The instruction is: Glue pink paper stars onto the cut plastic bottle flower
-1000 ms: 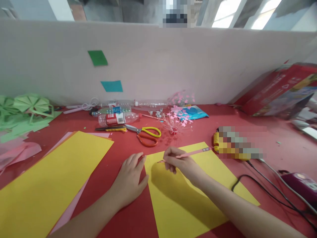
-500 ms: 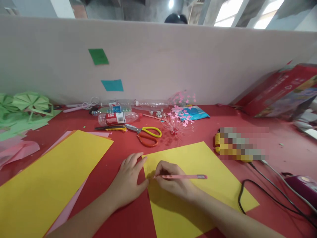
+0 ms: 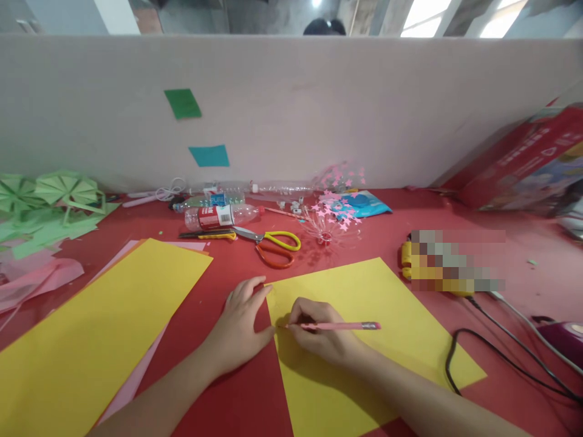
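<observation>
My right hand [image 3: 323, 331] grips a pink pencil [image 3: 341, 326] with an eraser end, its tip against the left part of a yellow paper sheet [image 3: 364, 291]. The pencil lies almost level, eraser pointing right. At the sheet's left edge rests my left hand [image 3: 243, 321], fingers spread, thumb and fingertips touching the edge. Beyond the hands, scissors [image 3: 273, 243] with yellow and orange handles lie with their blades pointing left. A yellow utility knife [image 3: 214, 235] is just left of them. To the left is a stack of yellow paper [image 3: 113, 315] with orange and pink sheets under it.
Plastic bottles [image 3: 223, 215] lie along the white partition [image 3: 273, 103]. Pink star decorations [image 3: 334, 209] stand beside a blue packet [image 3: 368, 204]. Green paper fans [image 3: 68, 188] are at far left. At right are a yellow device [image 3: 407, 261], cables [image 3: 496, 343] and a red box [image 3: 523, 164].
The pencil tip has shifted slightly right, away from my left thumb, and a short faint line shows there. The whole view has shifted a little; my left hand stays at the sheet's edge.
</observation>
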The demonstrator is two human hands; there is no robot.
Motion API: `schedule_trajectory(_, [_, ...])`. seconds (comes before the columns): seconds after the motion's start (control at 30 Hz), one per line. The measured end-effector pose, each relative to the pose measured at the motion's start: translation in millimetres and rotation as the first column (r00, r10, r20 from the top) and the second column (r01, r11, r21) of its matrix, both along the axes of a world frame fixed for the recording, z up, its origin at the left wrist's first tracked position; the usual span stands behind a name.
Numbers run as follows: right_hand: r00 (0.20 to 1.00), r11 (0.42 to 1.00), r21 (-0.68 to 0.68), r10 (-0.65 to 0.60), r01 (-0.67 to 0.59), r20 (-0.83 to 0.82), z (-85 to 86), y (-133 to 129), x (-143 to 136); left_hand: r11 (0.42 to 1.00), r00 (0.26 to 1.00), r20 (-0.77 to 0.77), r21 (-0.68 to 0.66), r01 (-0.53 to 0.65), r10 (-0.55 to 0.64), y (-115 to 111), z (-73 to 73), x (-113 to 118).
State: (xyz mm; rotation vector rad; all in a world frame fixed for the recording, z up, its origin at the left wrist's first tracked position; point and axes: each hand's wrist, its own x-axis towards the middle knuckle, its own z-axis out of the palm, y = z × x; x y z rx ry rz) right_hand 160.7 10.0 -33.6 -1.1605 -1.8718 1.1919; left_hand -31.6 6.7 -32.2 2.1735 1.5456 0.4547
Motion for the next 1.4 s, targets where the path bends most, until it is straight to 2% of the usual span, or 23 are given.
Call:
schedule_trajectory(0.33, [1.0, 1.0, -0.009, 0.025, -0.026, -0.018, -8.5, 0.9, 2.9, 0.999, 1.0, 0.018, 0.044, 0.011, -0.012, 0.0, -1.9, -0.3])
schedule_trajectory(0.63, [0.999, 0.999, -0.033, 0.003, -0.004, -0.032, -1.4, -2.8, 2.8, 0.999, 1.0, 0.007, 0.043, 0.022, -0.022, 0.1, -2.5, -0.1])
schedule_trajectory(0.87, [1.0, 0.998, 0.055, 0.025, -0.024, -0.016, -7.7, -1.3, 3.2, 1.0, 1.0, -0.001, 0.022, 0.015, -0.015, -0.3, -2.3, 0.0])
schedule_trajectory(1.17, [0.996, 0.994, 0.074, 0.086, -0.086, -0.003, -4.5, -0.7, 4.3, 1.0, 1.0, 0.018, 0.006, 0.0, 0.0, 0.1, -1.5, 1.5])
schedule_trajectory(1.4, [0.996, 1.0, 0.011, -0.007, 0.006, 0.089, -1.2, -0.9, 1.1, 1.0, 1.0, 0.008, -0.021, -0.008, 0.008, -1.0, -0.2, 1.3])
